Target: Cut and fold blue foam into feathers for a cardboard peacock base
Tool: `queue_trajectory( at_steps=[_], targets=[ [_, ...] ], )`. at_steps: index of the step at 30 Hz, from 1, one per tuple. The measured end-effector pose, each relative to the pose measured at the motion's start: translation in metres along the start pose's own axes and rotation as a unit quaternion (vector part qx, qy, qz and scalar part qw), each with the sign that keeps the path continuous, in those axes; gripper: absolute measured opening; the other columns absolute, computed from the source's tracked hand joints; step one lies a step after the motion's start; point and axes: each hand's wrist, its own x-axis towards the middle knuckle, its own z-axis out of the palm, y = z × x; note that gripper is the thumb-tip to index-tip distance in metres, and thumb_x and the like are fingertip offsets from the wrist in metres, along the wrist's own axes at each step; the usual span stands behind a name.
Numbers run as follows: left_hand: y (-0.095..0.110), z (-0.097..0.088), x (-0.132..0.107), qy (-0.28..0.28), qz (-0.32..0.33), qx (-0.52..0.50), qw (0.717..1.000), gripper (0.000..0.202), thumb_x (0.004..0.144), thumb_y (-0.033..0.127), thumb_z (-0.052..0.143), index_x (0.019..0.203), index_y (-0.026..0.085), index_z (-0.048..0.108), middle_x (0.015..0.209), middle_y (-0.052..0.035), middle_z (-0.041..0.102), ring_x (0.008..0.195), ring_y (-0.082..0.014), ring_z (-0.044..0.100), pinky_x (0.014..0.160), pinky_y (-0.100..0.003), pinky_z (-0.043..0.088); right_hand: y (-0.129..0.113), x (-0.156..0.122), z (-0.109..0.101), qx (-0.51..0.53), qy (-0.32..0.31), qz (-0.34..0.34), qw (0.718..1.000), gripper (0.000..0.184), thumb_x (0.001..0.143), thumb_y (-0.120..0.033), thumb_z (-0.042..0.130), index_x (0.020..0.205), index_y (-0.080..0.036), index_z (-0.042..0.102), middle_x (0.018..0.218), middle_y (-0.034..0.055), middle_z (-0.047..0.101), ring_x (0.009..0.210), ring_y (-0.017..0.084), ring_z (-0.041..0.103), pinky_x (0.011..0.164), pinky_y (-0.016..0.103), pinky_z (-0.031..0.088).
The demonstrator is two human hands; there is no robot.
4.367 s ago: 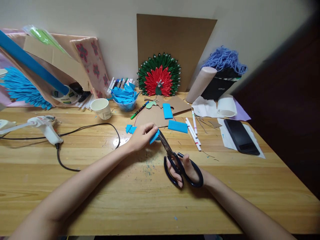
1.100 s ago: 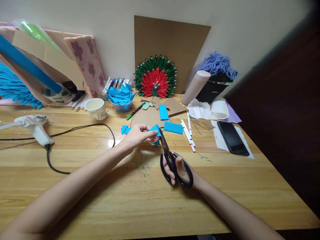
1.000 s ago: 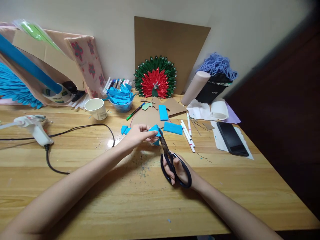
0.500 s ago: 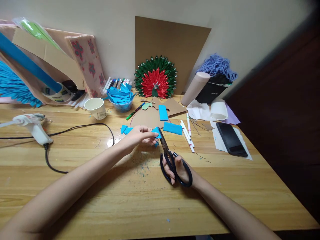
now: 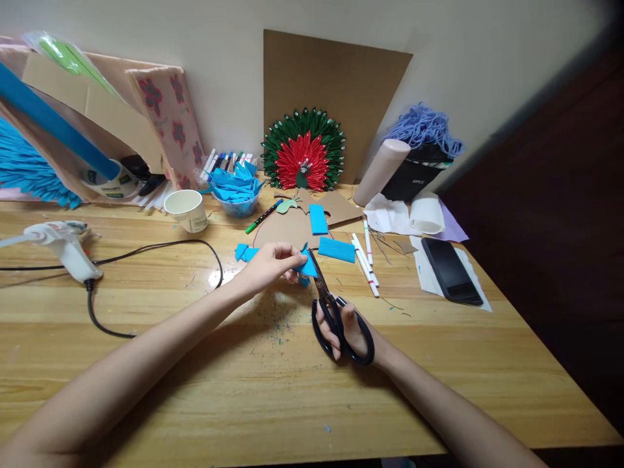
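Note:
Between the thumb and fingers of my left hand (image 5: pixel 277 263) is a piece of blue paper (image 5: pixel 307 265), its pointed end toward the right. My right hand (image 5: pixel 348 328) is closed around the black handles of a pair of scissors (image 5: pixel 322 286). The scissor blades lie against the right edge of the held paper; whether they are fully closed I cannot tell. Just beyond lie a blue paper rectangle (image 5: pixel 336 249) and another blue rectangle (image 5: pixel 318 220) on cut cardboard (image 5: pixel 283 227). More blue paper (image 5: pixel 246 253) shows behind my left hand.
A glue gun (image 5: pixel 68 250) with a black cord lies left, near a paper cup (image 5: pixel 186 211) and a bowl (image 5: pixel 238 207) of blue pieces. White markers (image 5: pixel 365 266) and a phone (image 5: pixel 451 270) are at right. A red-green peacock craft (image 5: pixel 305 153) leans at the back.
The blue paper in my left hand has turned, its point now lower and further right along the blades. My right hand and the scissors have hardly moved.

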Motion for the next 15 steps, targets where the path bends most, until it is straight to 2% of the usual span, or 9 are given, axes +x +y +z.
queue_trajectory(
  at_steps=[8,11,13,14,15],
  targets=[
    [-0.001,0.001,0.001,-0.009,0.008,0.015,1.000,0.023,0.072,0.034,0.060,0.064,0.014,0.055,0.060,0.0003,0.058,0.051,-0.0080,0.051,0.055,-0.021,0.040,0.002,0.001,0.001,0.000,0.018,-0.019,1.000,0.065,0.064,-0.082,0.039,0.078,-0.018,0.044,0.039,-0.0102,0.040,0.026,0.005,0.036,0.028,0.015,0.028],
    [0.008,-0.013,-0.001,-0.047,0.017,0.093,0.994,0.024,0.073,0.038,0.058,0.065,0.015,0.056,0.060,0.0004,0.058,0.053,-0.0092,0.052,0.055,-0.021,0.039,0.004,0.003,0.000,0.020,0.039,-0.017,0.999,0.065,0.063,-0.082,0.041,0.076,-0.018,0.045,0.037,-0.0100,0.041,0.025,0.005,0.036,0.027,0.015,0.028],
    [0.018,-0.034,-0.005,-0.105,0.021,0.228,0.968,0.023,0.073,0.038,0.059,0.065,0.016,0.059,0.059,0.0001,0.057,0.053,-0.0104,0.050,0.052,-0.021,0.035,0.005,0.004,-0.003,0.052,0.055,-0.010,0.997,0.068,0.059,-0.085,0.041,0.074,-0.018,0.044,0.036,-0.0097,0.041,0.024,0.006,0.037,0.026,0.015,0.027],
    [0.023,-0.047,-0.008,-0.133,0.019,0.313,0.940,0.023,0.073,0.037,0.058,0.064,0.016,0.062,0.059,-0.0004,0.058,0.054,-0.0112,0.050,0.051,-0.021,0.033,0.005,0.005,-0.004,0.071,0.067,-0.005,0.995,0.069,0.057,-0.086,0.040,0.073,-0.019,0.044,0.035,-0.0095,0.041,0.023,0.007,0.038,0.026,0.015,0.027],
    [0.028,-0.059,-0.010,-0.138,0.017,0.391,0.910,0.023,0.073,0.036,0.059,0.061,0.017,0.063,0.058,-0.0008,0.058,0.054,-0.0117,0.049,0.050,-0.022,0.031,0.005,0.007,-0.006,0.089,0.080,-0.003,0.993,0.070,0.056,-0.087,0.039,0.072,-0.019,0.043,0.034,-0.0092,0.042,0.022,0.007,0.038,0.025,0.015,0.027]
  ],
)
